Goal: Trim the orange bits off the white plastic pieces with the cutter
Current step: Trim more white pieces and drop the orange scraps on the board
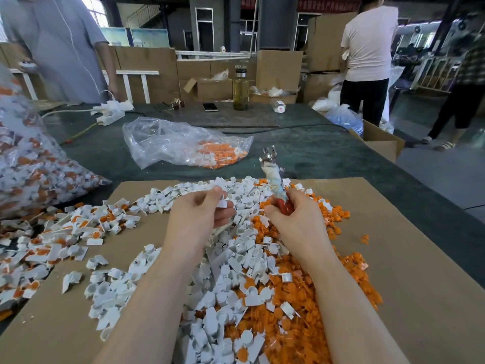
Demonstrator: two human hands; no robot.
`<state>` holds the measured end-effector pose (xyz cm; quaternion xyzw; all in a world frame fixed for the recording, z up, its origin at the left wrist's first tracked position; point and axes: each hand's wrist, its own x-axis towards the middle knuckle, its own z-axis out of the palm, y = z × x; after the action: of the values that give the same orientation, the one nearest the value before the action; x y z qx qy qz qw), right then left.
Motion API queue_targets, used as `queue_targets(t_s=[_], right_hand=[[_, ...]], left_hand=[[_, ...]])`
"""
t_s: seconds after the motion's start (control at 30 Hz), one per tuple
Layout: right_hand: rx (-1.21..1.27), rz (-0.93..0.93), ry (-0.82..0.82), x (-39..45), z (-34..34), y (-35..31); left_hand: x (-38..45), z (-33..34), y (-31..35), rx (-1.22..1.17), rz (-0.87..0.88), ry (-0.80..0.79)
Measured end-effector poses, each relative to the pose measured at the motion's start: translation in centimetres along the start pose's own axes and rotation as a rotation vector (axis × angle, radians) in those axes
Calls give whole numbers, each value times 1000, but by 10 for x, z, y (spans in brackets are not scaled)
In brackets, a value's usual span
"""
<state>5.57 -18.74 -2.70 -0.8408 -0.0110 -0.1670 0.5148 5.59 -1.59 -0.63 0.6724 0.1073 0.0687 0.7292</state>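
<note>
head | left hand pinches white piece | right hand grips cutter | clear bag: orange-white pieces

- Bare cardboard right of the pile: open room.
- Full bag blocks left.
- Slack bag lies far, centre.
</note>
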Motion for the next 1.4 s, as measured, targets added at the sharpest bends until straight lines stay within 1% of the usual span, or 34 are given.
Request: queue_targets(t_s=[0.13,0.27,0.33,0.47,0.57,0.7,0.9,1.13,1.4], right_hand=[[85,-73,5,-3,0,-4],[94,-131,2,-4,4,-9],[88,-152,7,-5,6,-10],[101,-165,24,-6,8,-9],[87,-170,67,-6,10,-8],[69,-175,120,-7,11,-10],[-2,-163,169,-8,14,-10],[-31,-169,205,-9,15,-10],[-30,-155,170,-10,13,-13]], left_hand=[[-5,7,0,-23,36,11],[-9,12,-2,74,94,-33],[-10,15,-1,83,88,-42],[-11,17,0,9,51,-70],[-13,17,2,-96,-1,-109],[-18,19,5,-150,-41,-156],[-21,23,7,-180,-31,-126],[-23,25,9,-46,128,-33],[-25,25,7,183,263,-9]])
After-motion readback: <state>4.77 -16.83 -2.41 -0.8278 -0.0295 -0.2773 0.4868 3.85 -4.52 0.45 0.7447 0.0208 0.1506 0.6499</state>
